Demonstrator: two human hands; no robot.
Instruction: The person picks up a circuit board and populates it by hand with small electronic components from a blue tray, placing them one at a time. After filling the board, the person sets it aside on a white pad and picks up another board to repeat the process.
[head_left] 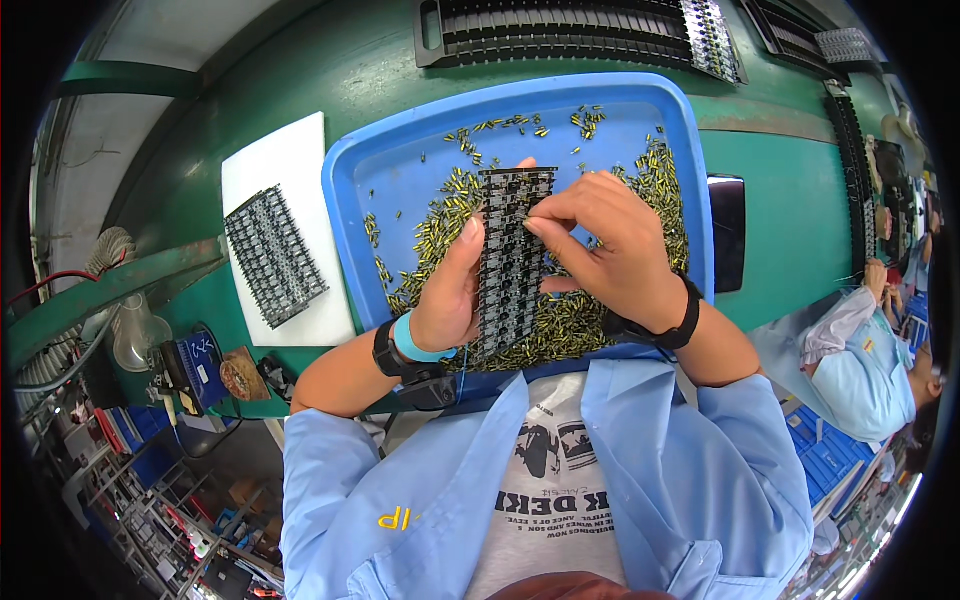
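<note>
My left hand (450,295) grips a dark circuit board panel (508,275) by its left side, holding it upright lengthwise above a blue plastic tub (345,205). At the panel's right edge, the thumb and forefinger of my right hand (625,250) are pinched together against its surface. Whatever small part they hold is hidden by the fingertips. Beneath both hands, loose small cylindrical components (655,190), dark with yellow-green bands and likely capacitors, are heaped along the tub's sides and near end. The tub's middle is thinly covered.
Left of the tub, a second board panel (275,255) lies on a white foam sheet (290,150). Black slotted racks (560,40) stand along the far side. A dark flat rectangular object (726,235) sits right of the tub. Another person (860,370) works at far right.
</note>
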